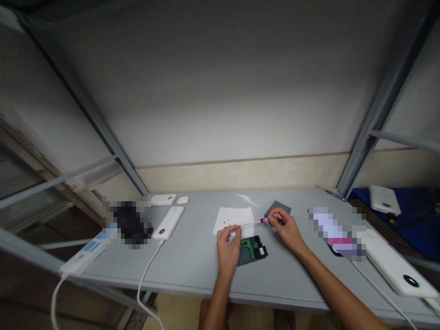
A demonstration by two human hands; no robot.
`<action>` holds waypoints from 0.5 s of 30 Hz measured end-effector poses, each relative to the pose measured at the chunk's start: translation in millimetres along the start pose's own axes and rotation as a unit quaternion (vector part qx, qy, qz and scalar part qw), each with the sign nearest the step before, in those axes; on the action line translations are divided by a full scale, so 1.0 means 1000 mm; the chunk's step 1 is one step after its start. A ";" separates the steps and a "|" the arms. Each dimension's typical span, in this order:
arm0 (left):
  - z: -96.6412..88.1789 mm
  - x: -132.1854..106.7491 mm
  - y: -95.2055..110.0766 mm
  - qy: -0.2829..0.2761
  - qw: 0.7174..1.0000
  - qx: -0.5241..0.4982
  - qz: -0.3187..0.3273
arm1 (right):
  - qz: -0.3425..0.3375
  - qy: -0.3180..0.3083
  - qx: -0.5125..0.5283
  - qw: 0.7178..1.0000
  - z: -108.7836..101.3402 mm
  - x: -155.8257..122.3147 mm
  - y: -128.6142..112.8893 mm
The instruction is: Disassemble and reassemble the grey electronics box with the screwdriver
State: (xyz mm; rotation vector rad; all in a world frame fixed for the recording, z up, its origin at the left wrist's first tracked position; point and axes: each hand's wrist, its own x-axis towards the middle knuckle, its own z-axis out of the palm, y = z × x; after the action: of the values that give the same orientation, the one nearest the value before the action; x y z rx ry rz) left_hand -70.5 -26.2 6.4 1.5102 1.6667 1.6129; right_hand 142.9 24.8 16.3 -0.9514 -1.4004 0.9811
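A screwdriver (252, 223) with a red-and-clear handle lies nearly level between my hands. My right hand (284, 225) is closed round its handle. The fingers of my left hand (228, 245) pinch together at the screwdriver's tip; whether a small screw is there is too fine to make out. Below the shaft, a green circuit board (248, 247) with black parts sits in a dark housing (245, 257) on the table, partly covered by my left hand. Behind the left hand is a white paper sheet (237, 215) with several tiny dark pieces on it.
A grey flat panel (280, 207) lies behind my right hand. White power banks (169, 223) and a power strip (90, 250) are at the left, with cables trailing off the edge. On the right are a phone (332, 229), a large white device (395, 263) and another screwdriver (334, 195).
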 end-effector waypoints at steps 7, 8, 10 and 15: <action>0.002 0.000 -0.008 0.013 1.000 -0.003 -0.013 | -0.015 -0.010 -0.037 0.999 0.000 -0.001 0.001; 0.002 0.000 -0.009 0.011 1.000 -0.003 -0.016 | -0.016 -0.014 -0.036 0.999 0.000 -0.001 0.001; 0.001 0.000 -0.009 0.009 1.000 -0.004 -0.023 | -0.017 -0.016 -0.029 0.999 -0.001 0.000 0.002; 0.001 -0.001 -0.009 0.011 0.999 -0.008 -0.029 | -0.009 0.002 0.011 1.000 -0.008 0.003 0.004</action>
State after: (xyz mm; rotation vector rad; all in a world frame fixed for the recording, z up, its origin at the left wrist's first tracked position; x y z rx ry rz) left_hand -73.7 -24.5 -2.2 1.4289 1.6903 1.6145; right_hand 150.5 29.5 13.7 -0.9214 -1.3898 0.9792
